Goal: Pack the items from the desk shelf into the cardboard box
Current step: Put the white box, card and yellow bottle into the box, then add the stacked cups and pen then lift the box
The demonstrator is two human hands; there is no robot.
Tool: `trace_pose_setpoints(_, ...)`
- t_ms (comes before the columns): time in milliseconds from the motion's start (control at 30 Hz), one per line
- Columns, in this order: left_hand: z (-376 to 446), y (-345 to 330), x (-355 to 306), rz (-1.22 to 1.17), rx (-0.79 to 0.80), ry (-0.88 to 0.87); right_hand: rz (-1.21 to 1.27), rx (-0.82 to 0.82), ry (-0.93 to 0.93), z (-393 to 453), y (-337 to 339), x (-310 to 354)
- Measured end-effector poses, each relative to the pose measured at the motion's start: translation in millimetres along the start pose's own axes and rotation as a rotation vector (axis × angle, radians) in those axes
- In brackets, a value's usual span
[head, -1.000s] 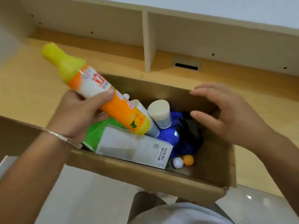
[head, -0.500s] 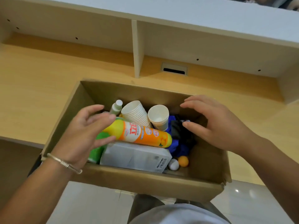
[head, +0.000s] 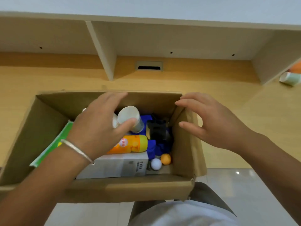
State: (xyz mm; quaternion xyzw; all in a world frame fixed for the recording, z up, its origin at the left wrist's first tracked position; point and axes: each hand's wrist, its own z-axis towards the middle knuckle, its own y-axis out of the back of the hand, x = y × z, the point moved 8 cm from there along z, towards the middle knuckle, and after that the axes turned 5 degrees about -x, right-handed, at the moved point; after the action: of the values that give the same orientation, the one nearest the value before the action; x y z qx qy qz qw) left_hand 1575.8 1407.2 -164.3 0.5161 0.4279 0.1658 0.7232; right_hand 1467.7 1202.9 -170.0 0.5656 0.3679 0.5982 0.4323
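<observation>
The orange bottle [head: 130,145] lies on its side in the cardboard box [head: 114,190], long axis left-right, directly beneath the left hand [head: 99,128], whose grip is loose and empty, while the right hand [head: 216,121], likewise relaxed, hovers at the box's right wall.

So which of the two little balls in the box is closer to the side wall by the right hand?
The orange ball. It sits right next to the box's right wall, while the white ball lies on its other side, nearer the grey carton.

Wooden desk [head: 244,111] – cable slot [head: 149,66], pale tiled floor [head: 254,190]
</observation>
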Motion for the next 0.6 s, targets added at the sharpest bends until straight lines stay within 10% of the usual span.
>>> trace_pose_setpoints(600, 149.4, -242.2, -348.6, 0.346, 0.185, -0.234, 0.003, -0.079, -0.264, -141.3, 102.9, -388.1)
